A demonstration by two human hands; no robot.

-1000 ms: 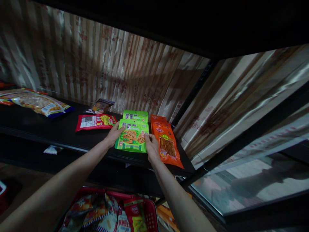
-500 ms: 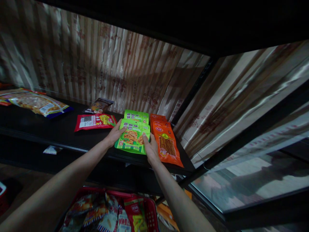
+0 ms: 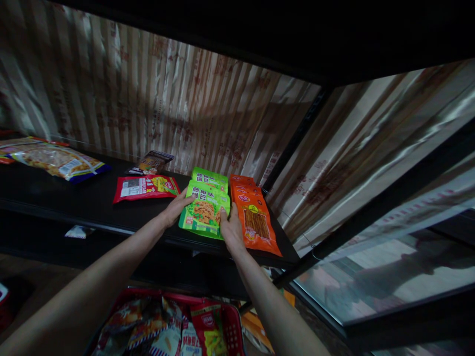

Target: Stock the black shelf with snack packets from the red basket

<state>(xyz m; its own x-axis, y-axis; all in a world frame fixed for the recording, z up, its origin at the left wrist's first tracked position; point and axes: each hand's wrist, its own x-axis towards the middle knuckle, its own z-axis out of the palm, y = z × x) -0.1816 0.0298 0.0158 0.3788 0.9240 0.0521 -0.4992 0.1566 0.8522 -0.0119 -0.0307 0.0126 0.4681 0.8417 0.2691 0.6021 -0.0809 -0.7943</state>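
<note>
Both my hands grip a bright green snack bag point(image 3: 204, 212) by its two sides, low over the dark shelf. My left hand point(image 3: 178, 206) has its thumb on the upper left edge, and my right hand point(image 3: 230, 225) pinches the right edge with the thumb on the front. Behind it, a second green snack bag point(image 3: 210, 176) lies partly covered. Right beside my right hand is an orange snack bag point(image 3: 258, 222), the front one of several overlapping orange bags. To the left of my left hand lies a red snack bag point(image 3: 146, 188).
A brown snack bag point(image 3: 152, 162) and a large clear-and-blue bag point(image 3: 61, 159) lie farther left on the black shelf point(image 3: 92, 202). Below stands a red basket point(image 3: 234, 324) filled with several snack bags. A dark post point(image 3: 297, 141) rises at the right corner; striped sheeting point(image 3: 178, 99) lines the back.
The green bag in my hands has shifted slightly right and down, its top left corner a little lower. Both hands still hold its sides. The other bags rest where they were.
</note>
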